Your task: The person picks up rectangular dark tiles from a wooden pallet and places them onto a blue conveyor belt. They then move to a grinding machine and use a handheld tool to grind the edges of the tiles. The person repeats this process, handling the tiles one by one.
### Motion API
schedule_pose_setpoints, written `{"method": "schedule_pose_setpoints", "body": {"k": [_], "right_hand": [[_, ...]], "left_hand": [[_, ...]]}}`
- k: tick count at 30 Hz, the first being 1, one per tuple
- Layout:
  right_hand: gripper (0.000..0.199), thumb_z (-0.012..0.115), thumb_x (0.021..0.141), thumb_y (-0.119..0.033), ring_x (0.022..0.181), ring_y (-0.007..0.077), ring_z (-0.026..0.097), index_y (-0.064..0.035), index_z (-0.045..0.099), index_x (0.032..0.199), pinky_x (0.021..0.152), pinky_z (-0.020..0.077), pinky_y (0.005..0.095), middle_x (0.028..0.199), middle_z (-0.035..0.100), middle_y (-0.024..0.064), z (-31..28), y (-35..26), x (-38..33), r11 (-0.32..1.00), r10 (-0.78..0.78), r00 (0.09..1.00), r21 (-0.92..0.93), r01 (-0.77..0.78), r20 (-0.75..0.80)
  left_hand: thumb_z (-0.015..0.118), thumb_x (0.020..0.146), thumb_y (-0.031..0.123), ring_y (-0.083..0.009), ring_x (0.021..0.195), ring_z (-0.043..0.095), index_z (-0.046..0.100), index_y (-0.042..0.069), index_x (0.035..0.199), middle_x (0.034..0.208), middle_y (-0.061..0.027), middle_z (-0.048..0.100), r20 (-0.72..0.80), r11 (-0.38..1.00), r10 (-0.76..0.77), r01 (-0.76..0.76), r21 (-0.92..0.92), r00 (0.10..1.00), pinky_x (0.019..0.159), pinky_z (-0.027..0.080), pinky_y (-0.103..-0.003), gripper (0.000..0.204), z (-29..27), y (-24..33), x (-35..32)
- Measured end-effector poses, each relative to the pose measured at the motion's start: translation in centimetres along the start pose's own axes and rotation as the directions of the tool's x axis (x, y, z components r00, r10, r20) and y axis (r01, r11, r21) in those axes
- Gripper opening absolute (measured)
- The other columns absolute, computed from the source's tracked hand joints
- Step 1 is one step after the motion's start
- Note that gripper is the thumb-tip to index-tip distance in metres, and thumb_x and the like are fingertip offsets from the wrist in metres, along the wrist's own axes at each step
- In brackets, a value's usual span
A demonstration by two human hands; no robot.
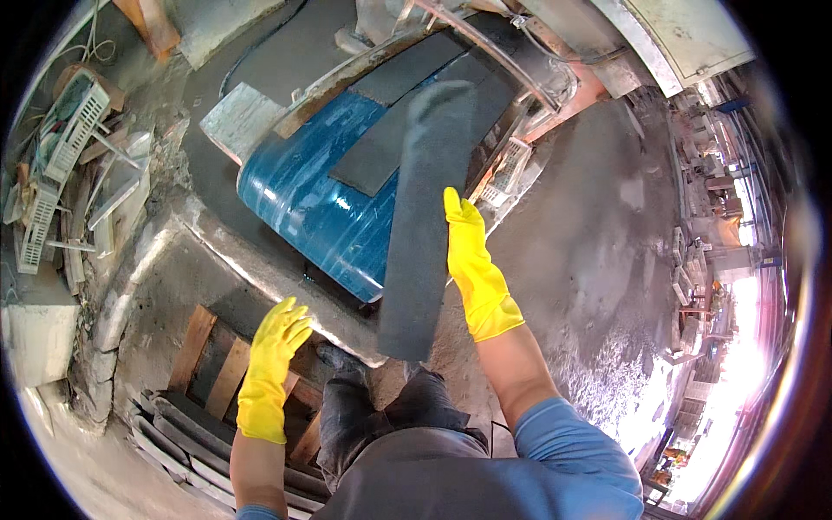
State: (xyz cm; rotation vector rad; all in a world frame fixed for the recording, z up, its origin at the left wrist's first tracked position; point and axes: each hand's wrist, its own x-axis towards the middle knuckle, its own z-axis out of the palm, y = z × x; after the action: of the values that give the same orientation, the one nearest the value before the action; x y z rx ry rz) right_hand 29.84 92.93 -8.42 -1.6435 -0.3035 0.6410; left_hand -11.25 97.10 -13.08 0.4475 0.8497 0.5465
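My right hand (474, 269), in a yellow rubber glove, grips the right edge of a long dark grey slab (422, 225). The slab stands steeply in front of me, its lower end close to my legs, and its upper part covers some of the blue conveyor belt (303, 195). My fingers behind the slab are hidden. More flat dark slabs (368, 156) lie on the wet belt. My left hand (273, 368), gloved the same way, hangs open with its fingers stretched, apart from the slab and above a wooden pallet (227, 377).
Curved grey slabs (195, 442) are stacked on the pallet at lower left. A low concrete kerb (251, 269) runs between me and the belt. A bent metal pipe (490, 48) arches over the belt's far end. White plastic crates (74, 130) and scrap lie at far left.
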Motion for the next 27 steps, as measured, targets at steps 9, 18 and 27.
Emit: {"method": "schedule_pose_setpoints", "body": {"k": [9,18,27], "right_hand": [[0.039,0.08,0.09,-0.046,0.078,0.0362,0.068,-0.0079,0.07,0.087,0.064,0.0505,0.043,0.078,0.068,0.0128,2.8,-9.9,-3.1,0.246,-0.195,0.356,-0.306,0.92,0.914],[0.038,0.079,0.07,-0.026,0.095,0.031,0.069,-0.0093,0.073,0.104,0.086,0.0551,0.0431,0.101,0.074,0.0065,1.6,-4.7,-0.6,-0.005,-0.473,-0.049,0.053,0.999,0.88],[0.047,0.07,0.079,-0.022,0.126,0.0306,0.066,-0.0092,0.074,0.124,0.118,0.0462,0.0487,0.133,0.072,0.0084,-2.7,4.8,-3.8,0.155,-0.588,0.216,-0.153,0.976,0.78]], "left_hand": [[0.046,0.109,0.062,-0.0357,0.129,0.063,0.045,0.011,0.16,0.152,-0.0205,0.058,-0.083,0.959,0.199,-0.211,-0.187,0.977,0.109,0.055,-0.053,0.072,0.6,6.8,-3.5],[0.088,0.086,0.023,-0.0302,0.154,0.041,0.038,0.004,0.165,0.164,-0.0186,0.046,0.192,0.863,-0.097,-0.014,0.505,0.977,0.123,0.035,-0.042,0.095,6.3,4.4,-2.4],[0.1,0.062,0.038,-0.0494,0.146,0.046,0.023,0.007,0.169,0.163,-0.0345,0.035,0.051,0.0,0.059,-0.051,0.999,0.997,0.119,0.044,-0.049,0.136,11.7,-3.4,-1.1]]}}
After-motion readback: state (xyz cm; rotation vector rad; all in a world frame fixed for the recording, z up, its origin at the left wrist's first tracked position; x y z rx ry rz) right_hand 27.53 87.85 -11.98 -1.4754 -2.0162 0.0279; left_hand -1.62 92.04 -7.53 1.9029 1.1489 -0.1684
